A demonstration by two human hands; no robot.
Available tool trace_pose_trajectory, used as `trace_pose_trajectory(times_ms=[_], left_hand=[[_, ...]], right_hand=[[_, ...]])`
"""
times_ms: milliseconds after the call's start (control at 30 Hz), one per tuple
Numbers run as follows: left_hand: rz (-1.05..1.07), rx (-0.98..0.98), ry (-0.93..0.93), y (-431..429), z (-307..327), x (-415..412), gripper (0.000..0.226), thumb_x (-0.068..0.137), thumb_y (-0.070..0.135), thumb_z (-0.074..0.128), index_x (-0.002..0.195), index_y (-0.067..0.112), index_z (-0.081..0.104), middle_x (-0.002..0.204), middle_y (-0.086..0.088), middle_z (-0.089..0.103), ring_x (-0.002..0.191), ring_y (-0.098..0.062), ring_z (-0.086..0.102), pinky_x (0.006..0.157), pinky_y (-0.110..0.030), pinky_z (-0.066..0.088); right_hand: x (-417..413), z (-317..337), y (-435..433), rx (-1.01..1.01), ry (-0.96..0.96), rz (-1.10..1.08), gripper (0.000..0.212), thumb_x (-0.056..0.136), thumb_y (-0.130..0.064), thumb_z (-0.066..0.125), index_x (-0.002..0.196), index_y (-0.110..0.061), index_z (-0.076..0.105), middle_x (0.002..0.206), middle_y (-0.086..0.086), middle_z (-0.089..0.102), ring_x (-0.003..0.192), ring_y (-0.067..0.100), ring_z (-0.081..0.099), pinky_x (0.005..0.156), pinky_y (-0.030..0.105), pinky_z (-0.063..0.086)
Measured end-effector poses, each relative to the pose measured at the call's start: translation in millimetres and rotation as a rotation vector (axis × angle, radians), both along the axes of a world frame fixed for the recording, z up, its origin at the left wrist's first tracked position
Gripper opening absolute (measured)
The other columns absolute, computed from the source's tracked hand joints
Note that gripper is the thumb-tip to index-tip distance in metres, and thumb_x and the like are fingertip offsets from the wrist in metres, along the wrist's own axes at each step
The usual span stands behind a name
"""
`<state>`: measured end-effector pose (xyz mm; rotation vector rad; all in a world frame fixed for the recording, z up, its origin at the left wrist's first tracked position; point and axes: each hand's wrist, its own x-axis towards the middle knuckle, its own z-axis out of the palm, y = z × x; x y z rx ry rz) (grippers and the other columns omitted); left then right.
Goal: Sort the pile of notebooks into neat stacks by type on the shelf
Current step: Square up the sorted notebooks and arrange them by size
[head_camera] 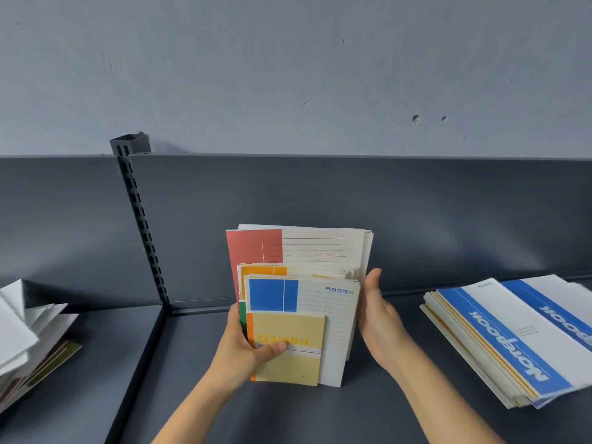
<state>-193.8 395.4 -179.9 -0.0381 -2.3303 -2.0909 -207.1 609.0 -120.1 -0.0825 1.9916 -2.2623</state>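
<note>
A bundle of mixed notebooks [320,302] stands upright on the dark shelf [288,411]. In front is a small tan "Gambit" notebook [288,363], behind it a blue-and-white lined one [272,296], then an orange one and a large red-and-white one [253,248] at the back. My left hand [246,344] grips the bundle's left edge, thumb across the Gambit cover. My right hand [378,315] lies flat with straight fingers against the bundle's right edge.
A stack of blue-and-white "Notebook" books [512,341] lies flat at the right. A loose, slanting pile of white and coloured notebooks [28,341] sits at the left, beyond a slotted upright post [141,225]. The shelf's dark back panel [448,219] rises behind.
</note>
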Motion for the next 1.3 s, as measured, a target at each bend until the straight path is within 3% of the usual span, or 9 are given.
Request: trace_pose_trajectory(times_ms=[133, 200, 267, 367, 467, 600, 733, 833, 1300], left_hand=[[-0.011, 0.011, -0.004, 3, 2, 2, 0.064, 0.072, 0.01, 0.08, 0.116, 0.03, 0.038, 0.106, 0.008, 0.068, 0.094, -0.001, 0.068, 0.069, -0.02, 0.058], [-0.034, 0.024, 0.013, 4, 2, 4, 0.071, 0.065, 0.017, 0.083, 0.119, 0.03, 0.038, 0.108, 0.008, 0.068, 0.099, -0.005, 0.067, 0.073, -0.021, 0.057], [-0.047, 0.028, 0.026, 6, -1, 4, 0.076, 0.06, 0.021, 0.084, 0.121, 0.028, 0.039, 0.111, 0.006, 0.068, 0.102, -0.008, 0.066, 0.074, -0.02, 0.056], [-0.029, 0.012, 0.038, 9, -5, 2, 0.073, 0.059, 0.019, 0.087, 0.118, 0.024, 0.043, 0.112, 0.0, 0.069, 0.104, -0.017, 0.067, 0.077, -0.024, 0.058], [-0.039, 0.01, 0.045, 8, -6, 1, 0.078, 0.057, 0.029, 0.092, 0.118, 0.023, 0.045, 0.113, -0.002, 0.069, 0.105, -0.019, 0.067, 0.079, -0.029, 0.059], [-0.088, 0.018, 0.048, 6, -3, 2, 0.095, 0.044, 0.049, 0.092, 0.122, 0.02, 0.044, 0.115, -0.001, 0.068, 0.107, -0.014, 0.066, 0.076, -0.023, 0.058], [-0.078, 0.014, 0.036, 5, -2, 3, 0.077, 0.054, 0.025, 0.087, 0.119, 0.023, 0.045, 0.113, 0.0, 0.068, 0.103, -0.01, 0.067, 0.075, -0.022, 0.057], [-0.065, -0.011, 0.04, 6, -1, 4, 0.075, 0.055, 0.027, 0.085, 0.118, 0.027, 0.044, 0.114, 0.005, 0.066, 0.105, -0.01, 0.065, 0.075, -0.021, 0.057], [0.003, -0.097, 0.022, 7, -5, -3, 0.055, 0.069, 0.012, 0.084, 0.113, 0.023, 0.054, 0.107, 0.006, 0.071, 0.101, -0.012, 0.066, 0.078, -0.025, 0.056]], right_hand=[[9, -14, 8, 0.12, 0.139, -0.063, 0.069, 0.078, -0.077, 0.038, 0.139, -0.047, 0.031, 0.141, -0.019, 0.046, 0.133, 0.002, 0.039, 0.114, 0.04, 0.03], [15, -15, 8, 0.126, 0.238, -0.143, 0.07, 0.076, -0.078, 0.042, 0.137, -0.051, 0.023, 0.144, -0.024, 0.035, 0.133, -0.008, 0.032, 0.111, 0.027, 0.032], [23, -12, 6, 0.177, 0.349, -0.249, 0.078, 0.065, -0.08, 0.052, 0.133, -0.051, 0.027, 0.137, -0.03, 0.032, 0.125, -0.017, 0.032, 0.095, 0.01, 0.037], [30, -15, 4, 0.327, 0.508, -0.334, 0.062, 0.064, -0.067, 0.066, 0.118, -0.041, 0.049, 0.119, -0.024, 0.043, 0.112, -0.006, 0.047, 0.088, 0.009, 0.043], [31, -16, 0, 0.39, 0.458, -0.286, 0.02, 0.075, -0.035, 0.076, 0.09, -0.035, 0.062, 0.102, -0.009, 0.061, 0.094, 0.008, 0.062, 0.078, 0.019, 0.052], [30, -14, 2, 0.411, 0.418, -0.265, 0.028, 0.079, -0.005, 0.072, 0.085, -0.032, 0.064, 0.099, -0.005, 0.063, 0.088, 0.003, 0.062, 0.074, 0.019, 0.053], [32, -18, 13, 0.259, 0.307, -0.31, 0.024, 0.089, -0.003, 0.06, 0.09, -0.027, 0.061, 0.095, -0.01, 0.07, 0.089, 0.003, 0.066, 0.075, 0.021, 0.051], [31, -17, 28, 0.157, 0.255, -0.433, 0.017, 0.094, -0.006, 0.051, 0.091, -0.022, 0.054, 0.096, -0.004, 0.068, 0.091, 0.012, 0.065, 0.078, 0.032, 0.05], [36, 5, 100, 0.075, 0.275, -0.784, 0.01, 0.099, -0.013, 0.046, 0.109, -0.015, 0.044, 0.109, 0.0, 0.061, 0.099, 0.009, 0.061, 0.073, 0.025, 0.048]])
